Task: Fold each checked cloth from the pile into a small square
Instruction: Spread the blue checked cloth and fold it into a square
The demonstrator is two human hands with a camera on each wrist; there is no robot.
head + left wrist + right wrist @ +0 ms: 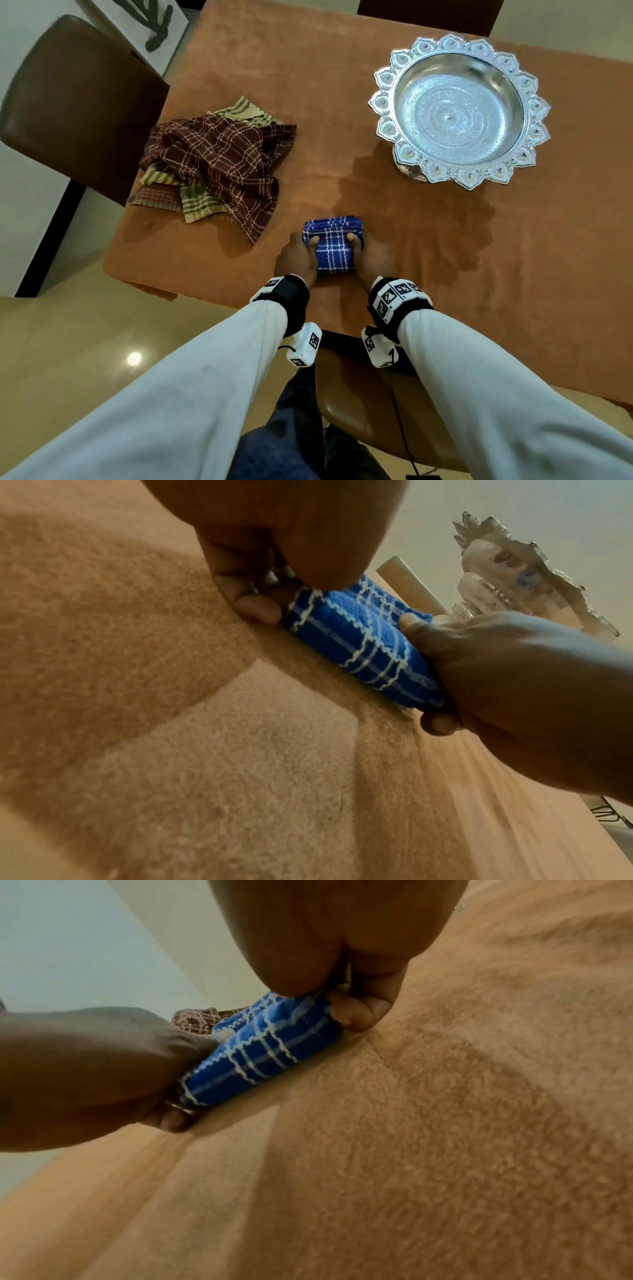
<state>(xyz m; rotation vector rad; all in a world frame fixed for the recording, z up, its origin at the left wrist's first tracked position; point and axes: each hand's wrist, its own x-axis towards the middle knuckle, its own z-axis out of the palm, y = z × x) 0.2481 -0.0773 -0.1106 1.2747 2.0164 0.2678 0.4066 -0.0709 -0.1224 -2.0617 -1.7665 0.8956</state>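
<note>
A blue checked cloth [332, 245] lies folded into a thick small square near the table's front edge. My left hand [297, 255] grips its left side, thumb on top and fingers underneath. My right hand [368, 253] grips the right side the same way. In the left wrist view the blue cloth [363, 639] sits between my left hand [270, 596] and my right hand [514, 685]. In the right wrist view the cloth [263, 1050] is pinched by my right hand [342, 996], with my left hand [103, 1074] opposite. The pile of unfolded checked cloths [212, 161] lies at the left.
An ornate silver pedestal bowl [460, 109] stands at the back right of the table [513, 274], which is covered with an orange-brown cloth. A brown chair [75, 102] stands at the left, beyond the pile. Another chair seat [352, 411] is under the front edge.
</note>
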